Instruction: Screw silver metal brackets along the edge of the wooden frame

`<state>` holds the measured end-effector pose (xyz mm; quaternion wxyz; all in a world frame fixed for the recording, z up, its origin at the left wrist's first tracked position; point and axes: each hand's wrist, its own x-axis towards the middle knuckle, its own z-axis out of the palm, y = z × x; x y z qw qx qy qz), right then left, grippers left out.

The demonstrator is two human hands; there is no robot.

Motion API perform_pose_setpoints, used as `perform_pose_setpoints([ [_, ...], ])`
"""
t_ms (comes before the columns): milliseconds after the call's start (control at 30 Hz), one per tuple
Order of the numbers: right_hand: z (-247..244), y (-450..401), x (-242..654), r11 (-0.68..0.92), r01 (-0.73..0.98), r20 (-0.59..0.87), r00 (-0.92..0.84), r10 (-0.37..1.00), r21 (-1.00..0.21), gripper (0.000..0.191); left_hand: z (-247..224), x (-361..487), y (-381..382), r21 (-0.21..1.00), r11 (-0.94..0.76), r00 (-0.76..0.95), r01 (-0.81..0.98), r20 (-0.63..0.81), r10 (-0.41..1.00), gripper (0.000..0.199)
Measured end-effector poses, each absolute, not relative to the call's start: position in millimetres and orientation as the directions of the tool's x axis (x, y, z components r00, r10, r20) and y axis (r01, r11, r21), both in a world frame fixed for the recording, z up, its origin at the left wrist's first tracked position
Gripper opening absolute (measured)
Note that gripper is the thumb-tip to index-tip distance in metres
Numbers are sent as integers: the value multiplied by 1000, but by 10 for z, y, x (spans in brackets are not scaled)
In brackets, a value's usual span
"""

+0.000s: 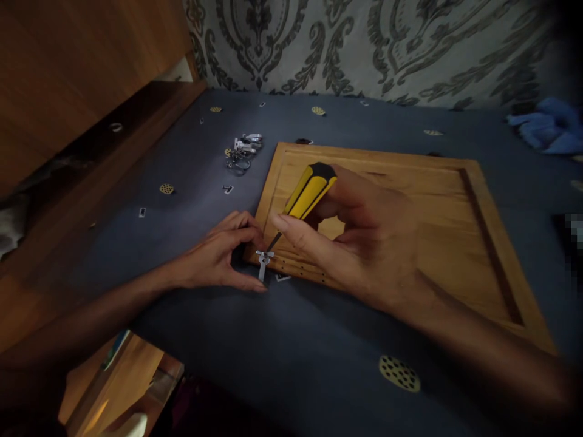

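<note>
My right hand (364, 237) is closed around a yellow and black screwdriver (310, 193), held tilted above the wooden panel (437, 243). The screwdriver's tip meets a small metal hinge (263, 261) at the panel's near left corner. My left hand (228, 254) is beside that corner, its thumb and index finger on either side of the hinge, the thumb at the hinge's lower end. Whether those fingers press on the metal is hard to tell. Several small dark holes run along the panel's near edge, right of the hinge.
Several metal hinge parts (246, 149) lie in a pile behind my left hand, with a small screw (227, 189) nearer. A blue cloth (549, 125) is at the far right. Wooden furniture (91, 60) stands at the left, patterned fabric behind.
</note>
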<state>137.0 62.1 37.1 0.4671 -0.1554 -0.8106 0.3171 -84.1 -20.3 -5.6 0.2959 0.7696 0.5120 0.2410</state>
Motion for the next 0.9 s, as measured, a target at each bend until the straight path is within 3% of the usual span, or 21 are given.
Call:
perform_pose_setpoints([
  [400,296,618,1352,763,-8,636,-558,533,-647,26,-34,-835,-198,701,-314,366,641,80,927,54],
  [600,374,609,1379,590,-38,458,-671,583,-806,19,-51,-831,-185,715,-330,377,616,101,921,56],
  [767,460,651,1425,468,-82,350,-779,521,-880,19,-48,-841,-193,712,-319,370,626,88,925,54],
  [900,431,675,1420,523,-131,429,-750,504,-842,18,-49,-836,-201,709,-337,379,620,106,919,55],
])
